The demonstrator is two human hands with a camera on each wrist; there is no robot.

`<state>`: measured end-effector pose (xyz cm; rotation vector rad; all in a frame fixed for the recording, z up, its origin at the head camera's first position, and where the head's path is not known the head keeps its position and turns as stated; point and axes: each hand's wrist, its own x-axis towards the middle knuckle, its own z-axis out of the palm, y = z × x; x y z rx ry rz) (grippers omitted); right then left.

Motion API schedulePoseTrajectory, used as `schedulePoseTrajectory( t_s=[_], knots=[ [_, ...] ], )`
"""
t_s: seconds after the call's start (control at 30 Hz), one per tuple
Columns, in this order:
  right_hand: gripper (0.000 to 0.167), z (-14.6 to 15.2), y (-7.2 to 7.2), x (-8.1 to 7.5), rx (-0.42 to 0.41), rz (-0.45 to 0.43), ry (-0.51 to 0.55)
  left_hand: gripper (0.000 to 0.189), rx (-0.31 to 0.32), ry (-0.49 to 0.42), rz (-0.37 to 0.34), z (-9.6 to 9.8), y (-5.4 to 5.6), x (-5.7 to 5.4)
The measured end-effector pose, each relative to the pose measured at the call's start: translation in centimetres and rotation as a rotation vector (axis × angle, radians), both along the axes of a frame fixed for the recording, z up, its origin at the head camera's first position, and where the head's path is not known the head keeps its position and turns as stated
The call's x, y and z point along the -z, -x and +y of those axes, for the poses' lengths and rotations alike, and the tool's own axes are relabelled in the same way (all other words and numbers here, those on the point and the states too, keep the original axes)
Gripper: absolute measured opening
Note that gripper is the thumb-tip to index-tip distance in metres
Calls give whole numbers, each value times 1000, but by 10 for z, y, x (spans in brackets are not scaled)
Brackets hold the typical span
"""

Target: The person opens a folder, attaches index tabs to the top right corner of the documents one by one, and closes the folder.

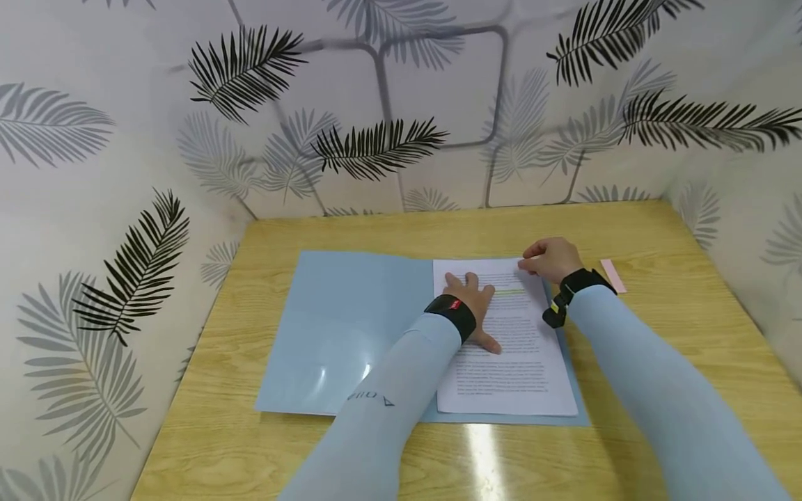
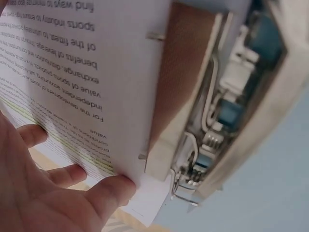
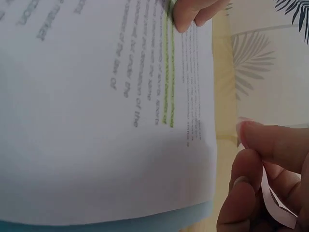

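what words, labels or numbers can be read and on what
Printed page, left-wrist view, upside down:
"find ways to minimize"
"sports industry to ensure"
"of the fittest"
"benefits of leverage"
"value of sports products"
"For the development"
Other print: too small or blurred
Left sleeve lettering, red label on wristband: unreadable

The left forearm slanted forward and to the right, the right forearm forward and to the left. The left grip lay palm down, fingers splayed; the right grip had thumb and curled fingers pinched together.
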<state>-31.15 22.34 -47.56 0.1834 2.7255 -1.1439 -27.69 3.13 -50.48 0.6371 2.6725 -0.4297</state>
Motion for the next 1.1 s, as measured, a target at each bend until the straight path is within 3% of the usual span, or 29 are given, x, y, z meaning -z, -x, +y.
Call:
schedulePoseTrajectory(
  t_s=[0.67, 1.1],
  knots=[
    [29, -6, 16, 20, 83, -73, -39, 135, 12, 29, -22, 0, -2, -9],
    [28, -7, 13, 22, 101, -71, -48, 134, 18, 27, -20, -1, -2, -9]
  ],
)
